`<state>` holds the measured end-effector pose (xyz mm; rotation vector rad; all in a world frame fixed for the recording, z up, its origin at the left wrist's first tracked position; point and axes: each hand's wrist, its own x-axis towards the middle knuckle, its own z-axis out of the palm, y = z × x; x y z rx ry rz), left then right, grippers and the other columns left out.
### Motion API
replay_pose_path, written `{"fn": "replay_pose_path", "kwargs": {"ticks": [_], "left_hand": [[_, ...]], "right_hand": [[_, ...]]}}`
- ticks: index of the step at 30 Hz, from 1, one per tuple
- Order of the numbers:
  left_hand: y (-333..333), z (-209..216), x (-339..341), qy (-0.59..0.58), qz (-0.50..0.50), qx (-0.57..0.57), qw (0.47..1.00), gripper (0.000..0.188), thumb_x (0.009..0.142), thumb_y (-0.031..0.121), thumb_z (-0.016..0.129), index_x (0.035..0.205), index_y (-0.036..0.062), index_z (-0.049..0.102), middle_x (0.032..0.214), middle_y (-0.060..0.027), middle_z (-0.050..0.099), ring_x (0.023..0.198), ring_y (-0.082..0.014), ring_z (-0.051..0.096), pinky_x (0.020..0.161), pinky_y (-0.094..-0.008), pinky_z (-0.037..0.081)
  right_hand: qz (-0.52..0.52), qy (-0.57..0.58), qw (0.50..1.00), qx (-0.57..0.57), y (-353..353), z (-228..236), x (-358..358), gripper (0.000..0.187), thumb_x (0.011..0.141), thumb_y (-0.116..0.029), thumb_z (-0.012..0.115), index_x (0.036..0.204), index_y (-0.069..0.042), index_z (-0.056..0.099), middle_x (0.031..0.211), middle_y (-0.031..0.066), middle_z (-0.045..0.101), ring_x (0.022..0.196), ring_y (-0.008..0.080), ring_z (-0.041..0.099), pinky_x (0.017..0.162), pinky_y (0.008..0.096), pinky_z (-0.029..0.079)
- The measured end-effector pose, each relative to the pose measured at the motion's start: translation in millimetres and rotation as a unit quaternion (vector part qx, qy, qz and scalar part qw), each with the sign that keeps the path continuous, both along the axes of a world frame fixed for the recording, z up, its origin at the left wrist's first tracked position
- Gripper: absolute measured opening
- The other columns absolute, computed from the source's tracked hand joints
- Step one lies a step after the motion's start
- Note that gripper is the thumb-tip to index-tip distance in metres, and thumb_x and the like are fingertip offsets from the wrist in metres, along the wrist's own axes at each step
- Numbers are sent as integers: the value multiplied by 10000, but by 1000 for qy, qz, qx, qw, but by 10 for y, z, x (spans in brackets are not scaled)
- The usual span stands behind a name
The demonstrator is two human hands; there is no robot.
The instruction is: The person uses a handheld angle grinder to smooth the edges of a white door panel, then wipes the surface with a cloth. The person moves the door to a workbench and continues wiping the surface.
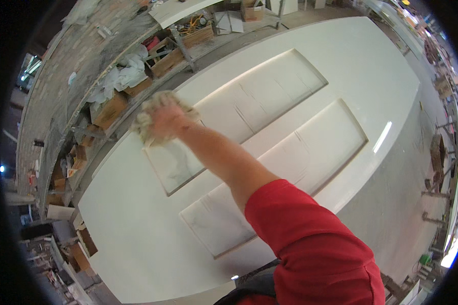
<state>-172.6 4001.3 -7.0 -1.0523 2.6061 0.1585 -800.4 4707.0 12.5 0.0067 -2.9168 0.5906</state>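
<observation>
My right arm, in a red short sleeve, stretches up and left across a large glossy white panel [132,213]. At the panel's far left edge my right hand [169,118], blurred by motion, is closed on a bunched, pale yellowish rag [146,127]. The rag lies over the corner of the farther of two long recesses [269,86] in the panel. The nearer recess [315,147] runs alongside it, partly covered by my arm. Thin dark lines and grey smudges mark the floors of both. My left hand is out of view.
Beyond the panel's far edge runs a low shelf with cardboard boxes [109,109], crumpled white plastic [130,71] and a box of tools [197,30]. A metal post [182,48] stands close to that edge. Racks and clutter [437,157] line the right side.
</observation>
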Motion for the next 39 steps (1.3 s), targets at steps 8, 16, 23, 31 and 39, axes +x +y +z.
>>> {"fn": "replay_pose_path", "kwargs": {"ticks": [8,16,23,31,39], "left_hand": [[2067,-260,865,-92,77,71,990,501,983,371,705,1392,91,633,1309,-158,687,1159,-313,663,991,-470,532],[2803,-102,1636,-104,164,141,971,411,994,262,686,1360,79,640,1308,-127,673,1123,-297,661,924,-507,550],[2529,-341,2314,-42,324,234,916,360,996,197,680,1334,75,651,1292,-102,672,1094,-281,663,865,-516,571],[2722,-1002,1883,-138,137,283,939,377,970,249,720,1316,103,691,1216,-87,729,1084,-252,684,842,-423,592],[1471,-1038,1361,58,377,393,837,454,1056,299,600,1478,144,543,1461,-82,603,1327,-328,569,1027,-584,492]], "right_hand": [[-131,-97,978,132,3598,4,423,675,1002,-601,546,1495,-141,565,1549,169,519,1439,362,464,1187,538,339],[-271,-126,953,58,6114,35,2233,644,1063,-486,535,1507,-19,516,1489,265,553,1368,429,526,1125,501,432],[-366,-107,922,-70,6003,-432,4047,631,1071,-470,526,1552,-62,489,1552,190,529,1430,371,493,1184,441,379],[-140,77,986,-55,2887,-395,3435,719,1062,-416,583,1630,-63,320,1652,217,364,1516,378,357,1253,478,289],[105,-95,967,-209,-910,120,2678,770,960,-373,716,1605,-126,377,1601,219,423,1480,406,394,1237,512,317]]}}
